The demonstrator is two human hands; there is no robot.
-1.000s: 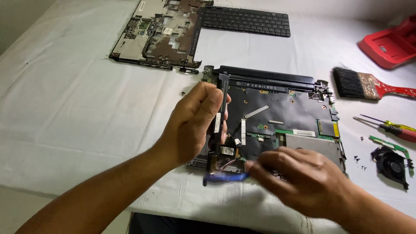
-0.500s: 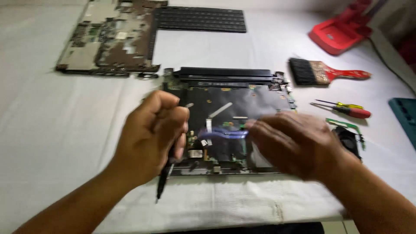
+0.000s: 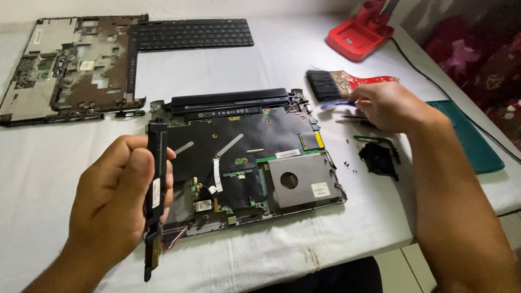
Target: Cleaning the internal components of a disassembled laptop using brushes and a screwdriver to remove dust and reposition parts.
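left hand (image 3: 116, 203) grips a long black strip (image 3: 154, 201) at lower left; right hand (image 3: 388, 106) pinches a small blue tool (image 3: 336, 104) at upper right, beside the brush (image 3: 331, 84).

On the cloth-covered table (image 3: 65, 163) before us, an opened laptop base (image 3: 244, 157) lies at centre; behind it to the left sit a detached palmrest frame (image 3: 70, 68) and keyboard (image 3: 192, 33), while a wide paintbrush (image 3: 347, 84) and small cooling fan (image 3: 378, 158) lie to its right.
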